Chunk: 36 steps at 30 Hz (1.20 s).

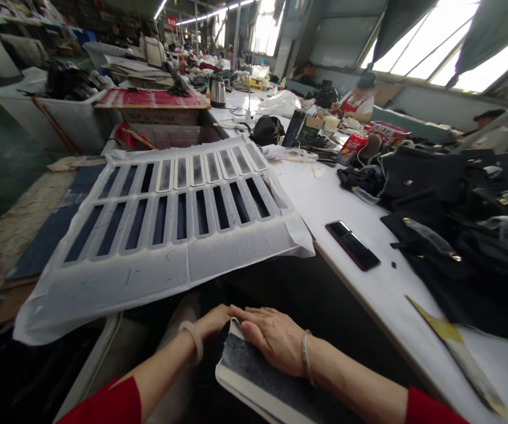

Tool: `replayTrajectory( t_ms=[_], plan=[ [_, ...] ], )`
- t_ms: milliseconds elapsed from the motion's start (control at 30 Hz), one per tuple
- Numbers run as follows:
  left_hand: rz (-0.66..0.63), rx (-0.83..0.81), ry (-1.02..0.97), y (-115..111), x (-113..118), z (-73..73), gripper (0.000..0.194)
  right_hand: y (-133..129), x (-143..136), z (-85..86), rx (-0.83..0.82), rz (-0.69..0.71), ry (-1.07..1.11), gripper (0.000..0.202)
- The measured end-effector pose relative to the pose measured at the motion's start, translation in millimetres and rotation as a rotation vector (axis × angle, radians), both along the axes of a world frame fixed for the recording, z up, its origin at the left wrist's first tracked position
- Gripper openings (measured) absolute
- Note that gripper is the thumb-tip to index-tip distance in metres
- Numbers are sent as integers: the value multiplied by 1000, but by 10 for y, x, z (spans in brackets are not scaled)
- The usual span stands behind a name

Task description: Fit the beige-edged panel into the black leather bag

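Low in the head view, my right hand (275,338) lies across a stack of dark rectangular pieces with white edges (254,368). Its thumb presses on the top face, and the other fingers are closed together toward the far end. My left hand (216,321) meets that far end, close against the right fingertips; its own fingers are mostly hidden. Ahead lies a white sheet (231,250) with two rows of long rectangular openings. Several white-rimmed dark pieces (197,171) sit in the far row, toward the right.
A phone (352,245) lies on the white table (306,200) to the right. Black bags (439,194) are heaped beyond it. A yellow-and-grey pointed strip (457,353) rests near the table's edge. Behind the sheet stand a bin (165,136) and a kettle (218,93). Other people sit farther back.
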<state>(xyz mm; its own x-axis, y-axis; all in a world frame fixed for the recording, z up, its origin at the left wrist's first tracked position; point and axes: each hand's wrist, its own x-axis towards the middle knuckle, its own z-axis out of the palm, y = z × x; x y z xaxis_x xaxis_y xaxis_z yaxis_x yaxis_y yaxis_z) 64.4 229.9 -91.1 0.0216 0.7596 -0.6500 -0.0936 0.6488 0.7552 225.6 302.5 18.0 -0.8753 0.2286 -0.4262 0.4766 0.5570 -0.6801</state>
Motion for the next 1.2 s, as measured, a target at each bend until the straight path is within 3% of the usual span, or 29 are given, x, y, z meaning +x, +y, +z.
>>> replayTrajectory(
  t_ms=[100,200,300,367,467,633,733,900,1067,1200],
  plan=[
    [-121,104,200,104,-206,307,31,19,137,7,-75,-58,13,61],
    [-264,192,243,164,-234,687,49,35,333,-7,-111,-92,-1,61],
    [-474,223,259,185,-152,980,37,53,557,-5,-126,-130,-4,57],
    [-560,230,311,202,-108,1089,28,65,719,20,-116,-152,-24,57],
    [-648,226,372,254,-85,1174,24,89,986,88,-114,-157,-109,57],
    [-781,225,413,372,-74,1281,23,166,1344,178,-259,-184,-133,54],
    [-823,240,444,420,-57,1304,22,202,1360,177,-319,-193,-116,54],
    [-844,319,511,432,28,1222,22,138,1147,101,-259,-243,-107,55],
    [-753,475,621,356,256,1211,35,175,1162,-42,-388,-615,84,51],
    [-620,669,552,104,540,1320,9,49,1565,-294,-325,-1075,261,83]
  ],
)
